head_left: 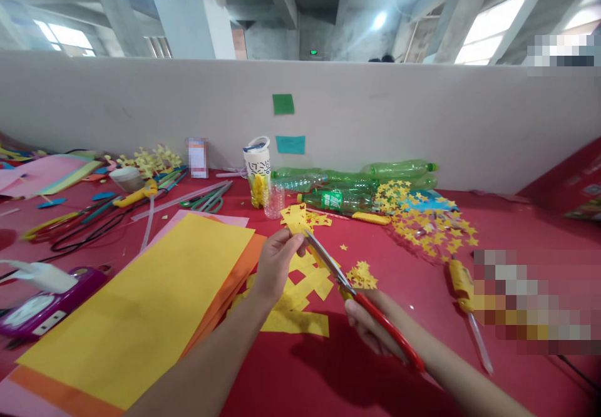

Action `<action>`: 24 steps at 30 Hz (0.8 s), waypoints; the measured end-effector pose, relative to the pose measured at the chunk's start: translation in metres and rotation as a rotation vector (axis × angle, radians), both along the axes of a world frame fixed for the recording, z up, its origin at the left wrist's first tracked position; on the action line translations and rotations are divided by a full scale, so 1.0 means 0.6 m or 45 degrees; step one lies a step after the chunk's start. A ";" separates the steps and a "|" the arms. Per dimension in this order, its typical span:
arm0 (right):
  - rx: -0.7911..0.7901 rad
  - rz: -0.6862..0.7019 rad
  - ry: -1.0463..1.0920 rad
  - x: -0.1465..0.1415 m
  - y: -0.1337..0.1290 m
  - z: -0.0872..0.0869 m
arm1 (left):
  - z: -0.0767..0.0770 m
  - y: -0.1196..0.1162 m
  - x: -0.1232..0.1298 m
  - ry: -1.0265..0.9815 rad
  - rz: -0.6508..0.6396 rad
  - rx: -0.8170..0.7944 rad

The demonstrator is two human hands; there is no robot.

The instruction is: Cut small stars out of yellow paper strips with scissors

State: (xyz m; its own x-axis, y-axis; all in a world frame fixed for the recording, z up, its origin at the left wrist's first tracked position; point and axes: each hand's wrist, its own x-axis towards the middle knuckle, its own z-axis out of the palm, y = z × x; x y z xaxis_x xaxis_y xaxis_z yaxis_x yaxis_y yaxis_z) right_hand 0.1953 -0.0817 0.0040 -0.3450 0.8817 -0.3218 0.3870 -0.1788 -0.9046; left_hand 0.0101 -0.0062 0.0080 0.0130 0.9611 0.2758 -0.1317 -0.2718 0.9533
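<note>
Between its thumb and fingers, my left hand pinches a small yellow paper piece above the red table. My right hand is closed around red-handled scissors, whose blades point up and left, their tips at the paper's lower edge. Cut yellow paper strips lie beneath and between the hands. A little pile of yellow stars rests just beyond my right hand. Paper scraps with star-shaped cuts lie behind the held piece.
Large yellow sheets cover orange and pink ones at left, near a purple power strip. Green bottles, a patterned cup and a clear cup stand or lie behind. Glue guns flank the work area.
</note>
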 end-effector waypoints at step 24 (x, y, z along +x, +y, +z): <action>0.047 -0.045 -0.080 -0.004 -0.002 0.004 | -0.010 0.004 0.002 -0.099 -0.017 -0.028</action>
